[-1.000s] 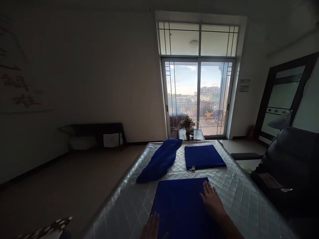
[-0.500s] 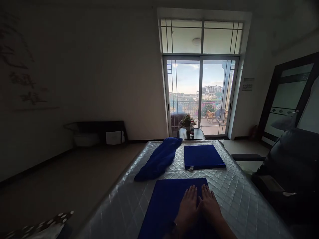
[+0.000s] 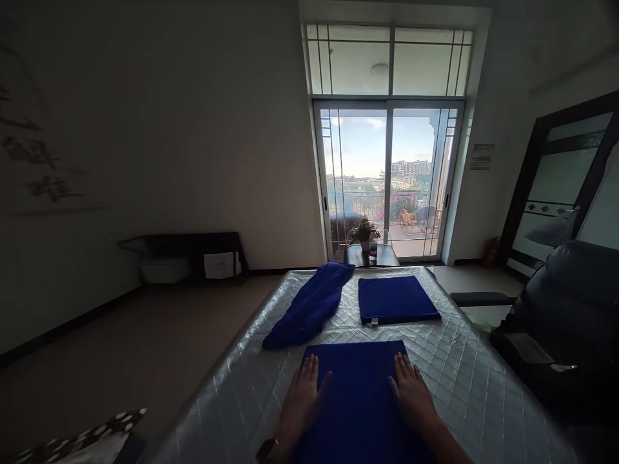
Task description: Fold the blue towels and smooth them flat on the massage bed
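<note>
A flat blue cloth lies in front of me on a silvery quilted cover. My left hand rests flat on its left edge, fingers stretched out and thumb apart. On the right edge lies my right hand, also flat with the fingers extended. Farther off, a neatly folded blue cloth with a small white tag sits at the right. To its left is a loose, crumpled blue cloth. The near end of the front cloth runs out of view.
Beyond the covered surface stands a small dark table with a potted plant and a bottle. A dark chair is at the right. A low dark bench lines the left wall. Brown dotted fabric shows lower left.
My left hand has slid left across the front cloth, away from my right hand, to its left edge. The right hand has shifted slightly right. The view has tilted down a little.
</note>
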